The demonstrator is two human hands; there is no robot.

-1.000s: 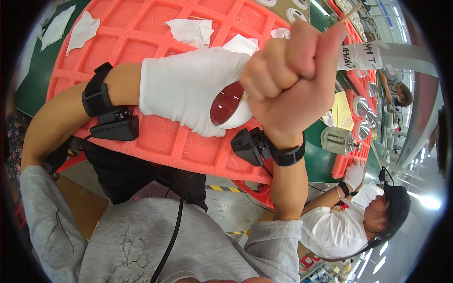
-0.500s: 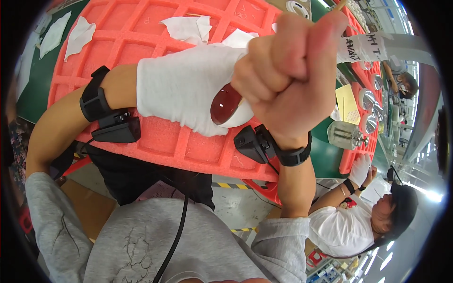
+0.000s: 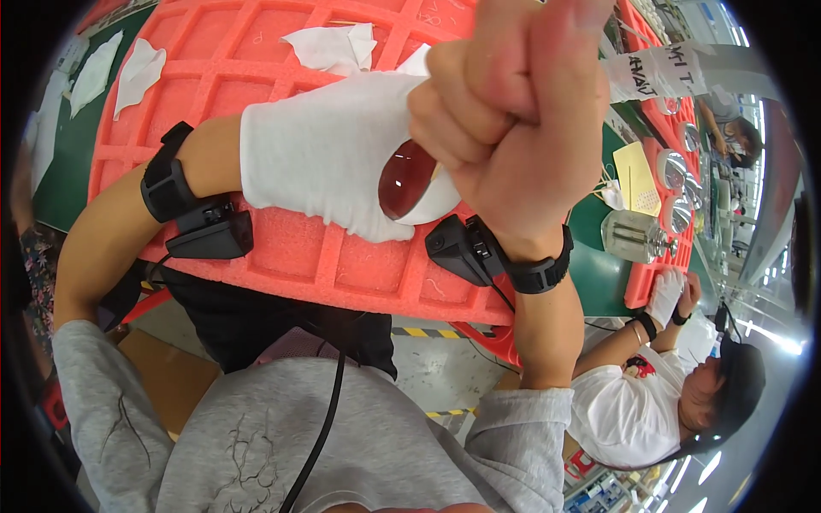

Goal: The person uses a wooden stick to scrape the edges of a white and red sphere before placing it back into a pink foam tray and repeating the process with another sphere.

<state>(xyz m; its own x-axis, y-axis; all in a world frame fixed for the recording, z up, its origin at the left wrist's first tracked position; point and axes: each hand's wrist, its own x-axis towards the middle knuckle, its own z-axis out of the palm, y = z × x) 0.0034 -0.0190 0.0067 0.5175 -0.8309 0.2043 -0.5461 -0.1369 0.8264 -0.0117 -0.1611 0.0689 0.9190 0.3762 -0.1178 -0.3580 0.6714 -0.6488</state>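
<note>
My left hand [image 3: 329, 145], in a white glove, is closed around a glossy dark red lens [image 3: 405, 179] with a curved face, held above the pink foam tray [image 3: 363, 269]. Bare and clenched, my right hand [image 3: 522, 128] is close to the camera and covers the lens's right side. A thin wooden stick stuck out above this fist a moment ago; now its upper end is out of the picture. Whether the stick touches the lens is hidden behind the fingers.
White cloths [image 3: 333, 49] lie on the tray's compartments. To the right are a glass jar [image 3: 631, 237] with a metal top, a yellow sheet [image 3: 634, 179] and several clear lenses [image 3: 673, 169] in another pink tray. A co-worker [image 3: 641, 402] sits at the right.
My right fist has shifted slightly up and left, and the stick's end has left the picture. My left hand still holds the lens, nearly in place. The view has swung a little.
</note>
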